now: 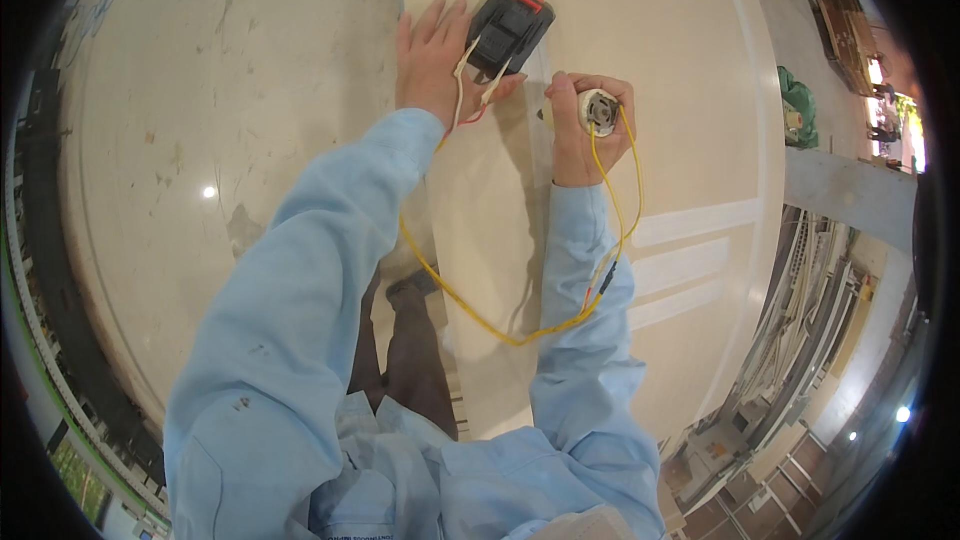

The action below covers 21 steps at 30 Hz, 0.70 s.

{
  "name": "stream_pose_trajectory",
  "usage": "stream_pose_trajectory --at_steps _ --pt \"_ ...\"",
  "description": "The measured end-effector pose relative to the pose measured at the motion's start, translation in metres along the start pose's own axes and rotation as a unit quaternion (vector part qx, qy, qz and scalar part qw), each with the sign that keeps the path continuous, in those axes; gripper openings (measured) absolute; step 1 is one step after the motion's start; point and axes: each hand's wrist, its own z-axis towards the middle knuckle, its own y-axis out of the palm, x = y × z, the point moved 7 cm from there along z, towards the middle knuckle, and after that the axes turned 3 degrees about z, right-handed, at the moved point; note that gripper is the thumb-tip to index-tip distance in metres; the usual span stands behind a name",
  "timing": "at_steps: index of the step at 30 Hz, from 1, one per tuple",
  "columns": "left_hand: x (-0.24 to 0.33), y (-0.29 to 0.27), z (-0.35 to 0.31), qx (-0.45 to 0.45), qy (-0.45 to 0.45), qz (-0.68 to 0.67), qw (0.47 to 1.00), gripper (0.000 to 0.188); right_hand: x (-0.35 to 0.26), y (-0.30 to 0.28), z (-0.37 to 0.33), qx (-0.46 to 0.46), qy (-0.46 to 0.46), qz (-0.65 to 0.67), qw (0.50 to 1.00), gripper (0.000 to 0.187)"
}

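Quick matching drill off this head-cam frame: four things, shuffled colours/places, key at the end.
Things:
1. Battery pack
2. Yellow cable
3. Round part
4. Green bundle

Colour or place:
A. Gripped in the right grip
B. Beyond the right edge of the pale panel
C. Black and red
D. Sagging in a loop, one end crossing the right sleeve

Pairs: 1-C, 2-D, 3-A, 4-B
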Motion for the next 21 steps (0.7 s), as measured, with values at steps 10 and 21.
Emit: stream_pose_trajectory --at_steps 10,21 --pt "0.000 -0.003 0.000 0.012 -0.009 -0.044 0.999 0.105 -0.024 -0.011 0.017 0.037 -0.021 0.049 0.998 0.022" --pt "-0.003 -0.003 0.000 0.018 -0.023 -0.056 0.998 0.099 -0.016 -0.007 0.023 0.043 -0.008 0.067 0.997 0.021"
